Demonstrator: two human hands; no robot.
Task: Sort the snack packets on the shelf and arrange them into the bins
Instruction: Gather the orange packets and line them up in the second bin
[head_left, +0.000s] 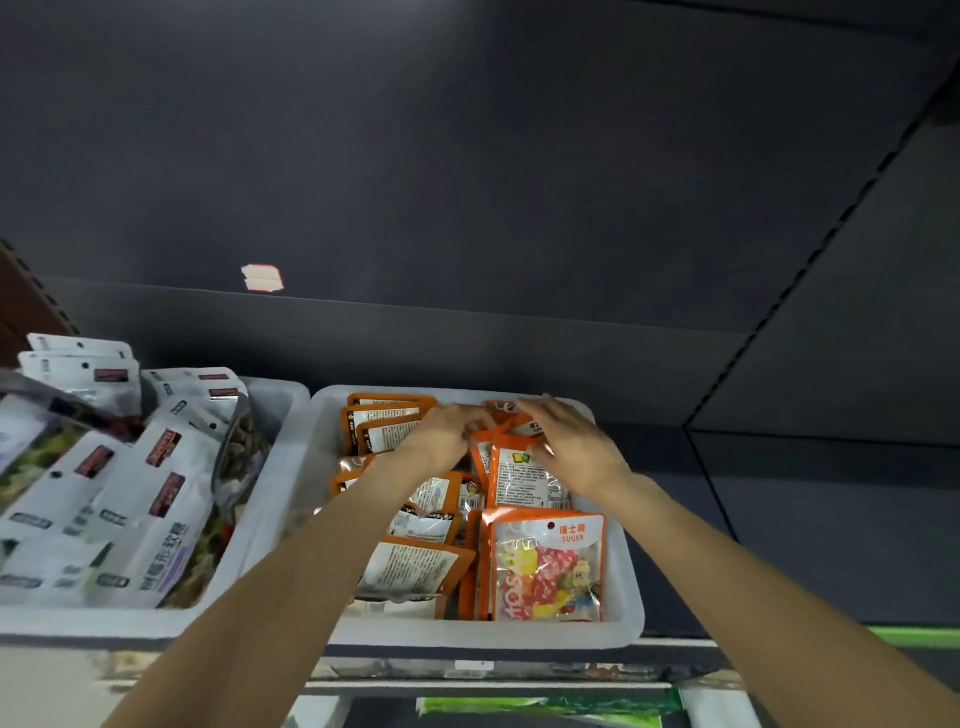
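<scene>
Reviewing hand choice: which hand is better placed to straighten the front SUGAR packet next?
Probably right: the right hand lies on the orange packets directly behind the SUGAR packet; the left hand reaches toward the bin's rear middle.

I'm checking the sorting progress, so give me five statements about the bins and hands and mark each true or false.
1. Both hands are over the bin of orange packets. True: the left hand and right hand reach into the right bin, among the orange packets.
2. The left bin holds orange packets. False: the left bin holds white packets.
3. The front right orange packet reads SUGAR. True.
4. The right bin is round and black. False: it is rectangular and pale grey.
5. The two bins sit side by side. True.
</scene>
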